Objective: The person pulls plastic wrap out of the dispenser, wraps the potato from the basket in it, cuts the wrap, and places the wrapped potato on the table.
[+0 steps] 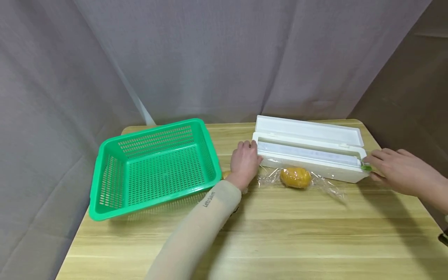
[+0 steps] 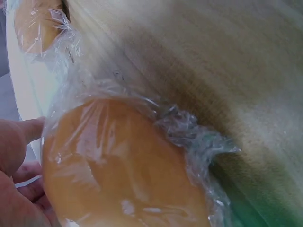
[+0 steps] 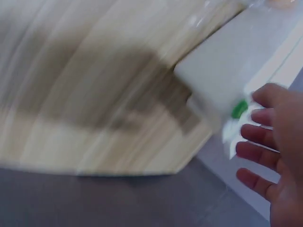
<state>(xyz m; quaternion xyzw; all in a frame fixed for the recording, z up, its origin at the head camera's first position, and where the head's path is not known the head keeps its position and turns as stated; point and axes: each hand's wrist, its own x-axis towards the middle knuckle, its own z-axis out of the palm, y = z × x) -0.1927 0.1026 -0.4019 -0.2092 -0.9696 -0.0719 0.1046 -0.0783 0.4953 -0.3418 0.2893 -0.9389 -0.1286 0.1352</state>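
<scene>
My left hand grips the left end of a white cling film box, its thumb at the front and fingers over the end. At the box's right end is my right hand; the right wrist view shows its fingers spread and slightly bent, thumb by a small green piece. The lid stands raised, showing the film roll. A film-wrapped, orange-yellow oval item lies before the box. Another wrapped one sits beside my left hand, mostly hidden by it in the head view.
A green perforated basket stands to the left, holding nothing. Loose clear film trails from the wrapped item along the box front. The wooden table reaches back to a grey curtain.
</scene>
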